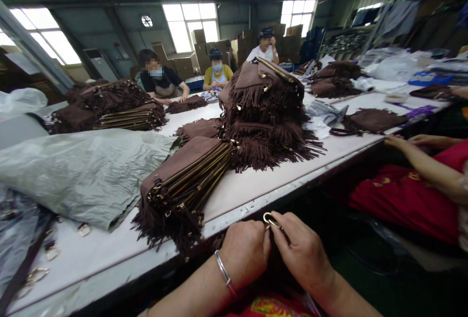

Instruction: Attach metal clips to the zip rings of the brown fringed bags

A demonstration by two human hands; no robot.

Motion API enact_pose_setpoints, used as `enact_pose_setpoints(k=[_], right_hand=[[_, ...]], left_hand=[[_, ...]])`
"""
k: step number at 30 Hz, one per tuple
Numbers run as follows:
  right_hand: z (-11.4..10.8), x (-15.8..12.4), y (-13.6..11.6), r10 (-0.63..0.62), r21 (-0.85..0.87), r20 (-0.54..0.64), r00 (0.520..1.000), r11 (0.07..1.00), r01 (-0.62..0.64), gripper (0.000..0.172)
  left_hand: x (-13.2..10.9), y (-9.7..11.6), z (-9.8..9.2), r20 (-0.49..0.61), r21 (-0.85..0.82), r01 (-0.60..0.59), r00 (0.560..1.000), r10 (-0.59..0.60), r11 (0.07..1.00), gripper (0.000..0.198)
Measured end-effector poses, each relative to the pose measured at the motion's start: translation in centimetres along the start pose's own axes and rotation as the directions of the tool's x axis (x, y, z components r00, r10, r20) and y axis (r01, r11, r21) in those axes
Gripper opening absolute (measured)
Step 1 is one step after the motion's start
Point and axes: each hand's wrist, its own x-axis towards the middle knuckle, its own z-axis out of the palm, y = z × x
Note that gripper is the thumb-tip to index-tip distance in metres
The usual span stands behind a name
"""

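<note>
In the head view, the person's right hand [305, 253] has its thumb and fingers clamped on a small metal clasp [269, 219], held low in front of the near edge of the surface [248, 188]. Part of the clasp is covered by the thumb and fingers, and anything attached below it is lost in shadow. The left hand [245, 246], with a silver bangle [222, 267] at the wrist, has its fingers curled together just beside the clasp; whether they hold something cannot be told, since the back of the hand hides the palm. Both forearms and a red cloth [272, 307] with a bright pattern are cut off at the bottom.

On the surface beyond the left hand leans a stack of brown fringed bags [186, 163]. Behind it stands a tall pile of similar bags [263, 107], blocking much of the far side and the lower body of a person [265, 49] in white. A grey-green plastic sheet [84, 168] covers the left part; loose metal hooks [84, 229] lie below it, beside dark plastic [16, 234] cut off by the left edge. On the right, a co-worker's hands [400, 144] are near another fringed bag [375, 120]; that person's body is mostly out of frame.
</note>
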Motion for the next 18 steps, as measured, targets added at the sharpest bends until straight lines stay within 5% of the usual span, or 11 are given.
enact_pose_setpoints(k=[5, 9, 14, 18], right_hand=[[-0.4, -0.2, -0.5, -0.163, -0.174, -0.015, 0.987, 0.972, 0.158, 0.031], [-0.6, -0.7, -0.2, -0.177, -0.041, -0.04, 0.983, 0.984, 0.176, 0.035], [-1.2, -1.0, 0.8, 0.111, 0.278, 0.179, 0.978, 0.948, -0.158, 0.064], [-1.4, -0.8, 0.5, 0.076, 0.544, 0.555, 0.828, 0.72, -0.431, 0.036]], left_hand=[[0.4, -0.6, 0.2, 0.03, -0.054, -0.007, 1.0, 0.009, 0.998, 0.04], [0.6, -1.8, 0.4, 0.026, -0.143, 0.079, 0.997, -0.076, 0.987, 0.038], [-0.2, -2.3, -2.1, 0.054, -0.453, 0.085, 0.996, -0.068, 0.888, 0.037], [-1.8, -2.7, -5.2, 0.062, -0.597, 0.044, 0.998, -0.008, 0.801, 0.023]])
